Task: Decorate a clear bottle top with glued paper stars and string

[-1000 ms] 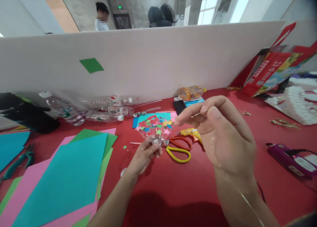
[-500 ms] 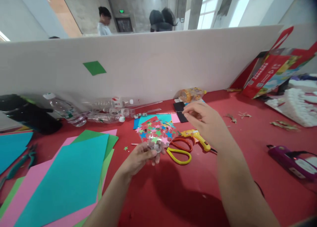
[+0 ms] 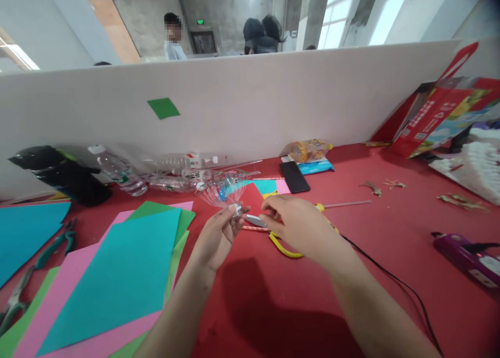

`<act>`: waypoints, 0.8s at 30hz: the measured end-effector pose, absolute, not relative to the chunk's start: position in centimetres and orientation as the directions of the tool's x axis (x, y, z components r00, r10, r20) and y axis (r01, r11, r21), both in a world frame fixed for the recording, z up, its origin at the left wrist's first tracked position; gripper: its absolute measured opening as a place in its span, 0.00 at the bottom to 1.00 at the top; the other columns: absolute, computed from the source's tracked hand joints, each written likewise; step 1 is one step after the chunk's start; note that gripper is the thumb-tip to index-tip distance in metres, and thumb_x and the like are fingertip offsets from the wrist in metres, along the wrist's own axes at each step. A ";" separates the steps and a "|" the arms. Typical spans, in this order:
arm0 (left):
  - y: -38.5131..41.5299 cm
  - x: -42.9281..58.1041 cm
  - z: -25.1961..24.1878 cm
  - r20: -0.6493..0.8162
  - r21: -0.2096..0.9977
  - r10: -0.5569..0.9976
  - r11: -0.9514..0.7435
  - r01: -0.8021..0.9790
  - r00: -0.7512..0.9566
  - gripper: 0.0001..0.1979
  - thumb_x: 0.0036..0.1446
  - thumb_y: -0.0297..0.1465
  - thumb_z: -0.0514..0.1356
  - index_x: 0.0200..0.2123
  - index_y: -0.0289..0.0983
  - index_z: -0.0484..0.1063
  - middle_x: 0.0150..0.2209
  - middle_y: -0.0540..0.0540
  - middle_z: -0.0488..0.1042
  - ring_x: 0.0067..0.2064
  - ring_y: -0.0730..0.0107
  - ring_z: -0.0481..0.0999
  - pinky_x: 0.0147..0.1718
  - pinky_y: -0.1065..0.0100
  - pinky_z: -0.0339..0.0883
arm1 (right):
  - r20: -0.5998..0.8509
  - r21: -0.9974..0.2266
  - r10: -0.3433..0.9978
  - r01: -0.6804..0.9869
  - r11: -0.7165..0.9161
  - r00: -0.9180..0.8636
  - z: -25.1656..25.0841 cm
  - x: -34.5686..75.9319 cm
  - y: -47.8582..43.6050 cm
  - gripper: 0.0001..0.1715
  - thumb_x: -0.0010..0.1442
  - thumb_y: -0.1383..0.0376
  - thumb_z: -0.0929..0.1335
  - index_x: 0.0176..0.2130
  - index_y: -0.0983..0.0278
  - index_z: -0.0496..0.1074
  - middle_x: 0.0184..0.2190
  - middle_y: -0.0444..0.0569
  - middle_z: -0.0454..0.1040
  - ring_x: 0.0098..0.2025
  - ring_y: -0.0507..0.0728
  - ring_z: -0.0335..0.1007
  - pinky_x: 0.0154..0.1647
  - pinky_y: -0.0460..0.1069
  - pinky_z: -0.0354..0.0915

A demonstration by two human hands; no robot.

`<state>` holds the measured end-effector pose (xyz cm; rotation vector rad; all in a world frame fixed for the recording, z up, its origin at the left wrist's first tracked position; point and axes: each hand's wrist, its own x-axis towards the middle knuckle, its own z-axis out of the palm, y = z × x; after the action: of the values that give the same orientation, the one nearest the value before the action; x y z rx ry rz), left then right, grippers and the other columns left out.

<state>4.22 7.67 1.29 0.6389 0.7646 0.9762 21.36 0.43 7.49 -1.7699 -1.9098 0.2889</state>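
My left hand [image 3: 221, 233] pinches the white-capped neck of a cut clear plastic bottle top [image 3: 223, 194]; its thin strips fan out upward and away from me. A blue patch shows among the strips. Just to the right hovers my right hand [image 3: 291, 220], thumb and fingertips drawn together; whatever they hold, if anything, is too small to make out. Beneath it lie scissors with a yellow handle [image 3: 287, 250] showing and a blade pointing left. A yellow glue gun [image 3: 320, 207] is mostly hidden behind the right hand, a pale stick [image 3: 347, 204] extending from it.
Coloured sheets [image 3: 117, 275] and pliers [image 3: 47, 254] lie left. Along the white partition [image 3: 234, 103] are a black bottle [image 3: 62, 173], several clear bottles [image 3: 121, 173], a phone [image 3: 295, 177] and an orange-labelled bottle [image 3: 308, 151]. A cord [image 3: 390, 270] and a purple device [image 3: 464, 261] lie right.
My right hand has come left and down toward the left hand, covering much of the scissors and glue gun. Coloured stars visible at my left hand earlier no longer show; fanned clear strips do.
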 end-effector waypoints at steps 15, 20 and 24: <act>5.5 4.5 0.1 -0.301 0.690 0.917 0.398 -0.605 0.260 0.17 0.64 0.19 0.50 0.26 0.30 0.75 0.26 0.44 0.79 0.27 0.76 0.79 0.32 0.77 0.73 | 0.480 -0.645 0.877 0.685 0.339 0.017 -0.7 16.5 1.4 0.05 0.60 0.72 0.66 0.35 0.62 0.68 0.35 0.49 0.71 0.38 0.57 0.68 0.39 0.50 0.64; 3.9 3.7 -0.3 -0.314 0.671 0.892 0.451 -0.588 0.325 0.19 0.65 0.19 0.48 0.28 0.28 0.75 0.26 0.42 0.80 0.29 0.75 0.79 0.30 0.78 0.73 | 0.548 -0.638 0.836 0.663 0.392 0.034 -3.3 16.1 0.5 0.04 0.60 0.70 0.66 0.38 0.62 0.67 0.38 0.51 0.70 0.43 0.60 0.67 0.46 0.54 0.64; 3.6 3.1 -0.8 -0.319 0.654 0.861 0.503 -0.565 0.396 0.20 0.66 0.21 0.46 0.30 0.27 0.76 0.28 0.41 0.80 0.31 0.72 0.81 0.31 0.77 0.74 | 0.577 -0.639 0.816 0.636 0.433 0.024 -4.7 16.0 -0.1 0.07 0.60 0.68 0.67 0.41 0.61 0.67 0.42 0.51 0.69 0.47 0.61 0.64 0.51 0.55 0.62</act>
<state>3.15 3.63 -0.80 0.4876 0.6945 0.9498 16.02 -0.06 -4.68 -1.2749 -1.6841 0.2253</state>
